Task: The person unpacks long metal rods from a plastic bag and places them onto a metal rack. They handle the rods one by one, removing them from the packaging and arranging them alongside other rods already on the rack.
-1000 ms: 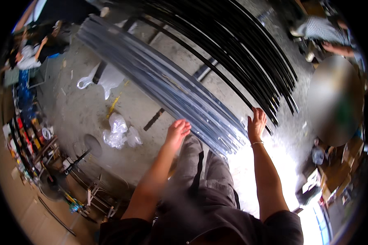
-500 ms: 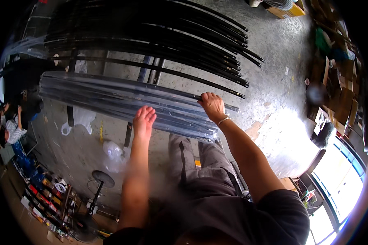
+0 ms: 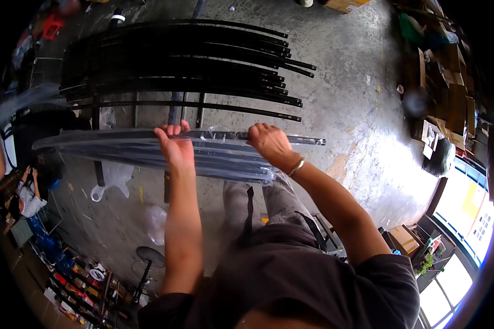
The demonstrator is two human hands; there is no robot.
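Note:
A long black rod point(image 3: 310, 141) in a clear plastic sleeve lies crosswise in front of me. My right hand point(image 3: 271, 147) is wrapped round it near its right end. Further left, my left hand point(image 3: 177, 145) has its fingers hooked over the same rod and its crinkled sleeve. Just nearer to me, several more dark rods in clear plastic point(image 3: 219, 160) lie side by side, their right ends above my legs. Beyond my hands a single bare black rod point(image 3: 241, 111) lies apart from a wide row of bare black rods point(image 3: 203, 63).
Metal support bars point(image 3: 201, 107) run under the rods. Thin plastic bags point(image 3: 115, 178) lie on the concrete floor point(image 3: 346, 109). Cardboard boxes point(image 3: 453, 109) are piled at the right. Another person in a striped top point(image 3: 30, 194) is at the far left, near a cluttered shelf point(image 3: 85, 290).
My left hand has moved up from above the wrapped bundle onto the rod. My right hand has shifted slightly left, and the held rod now stands apart from the bundle. The view has shifted.

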